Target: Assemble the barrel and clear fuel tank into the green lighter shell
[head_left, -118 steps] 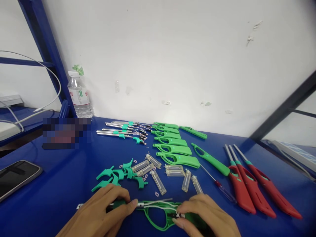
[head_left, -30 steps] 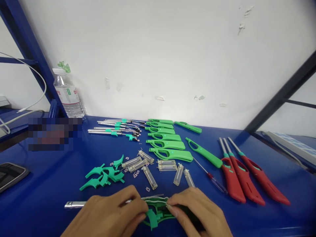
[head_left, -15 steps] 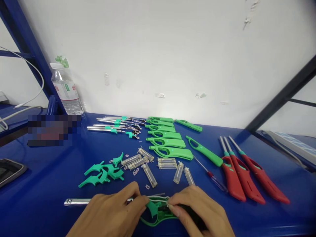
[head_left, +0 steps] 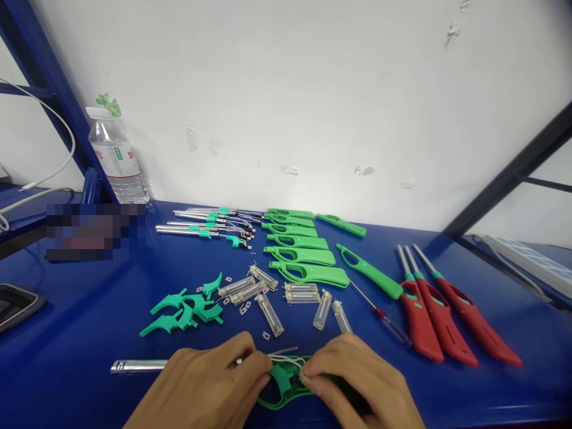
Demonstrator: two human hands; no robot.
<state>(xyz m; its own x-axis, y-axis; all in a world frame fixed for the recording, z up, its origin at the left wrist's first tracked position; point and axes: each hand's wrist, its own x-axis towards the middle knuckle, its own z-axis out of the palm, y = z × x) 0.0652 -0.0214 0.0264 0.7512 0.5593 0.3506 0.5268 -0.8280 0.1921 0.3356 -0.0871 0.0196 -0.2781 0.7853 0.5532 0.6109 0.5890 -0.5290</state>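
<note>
Green lighter shell (head_left: 286,384) lies pinched between both hands (head_left: 286,390).

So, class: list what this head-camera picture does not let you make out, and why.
- Green lighter half-shell: rear end hidden under the right hand.
- Metal tube: its join hidden by the left hand.
- Phone: cut off by the left edge.
- Pixelated patch: contents blurred.

Scuffed white wall (head_left: 313,89), blue table (head_left: 89,322)
</note>
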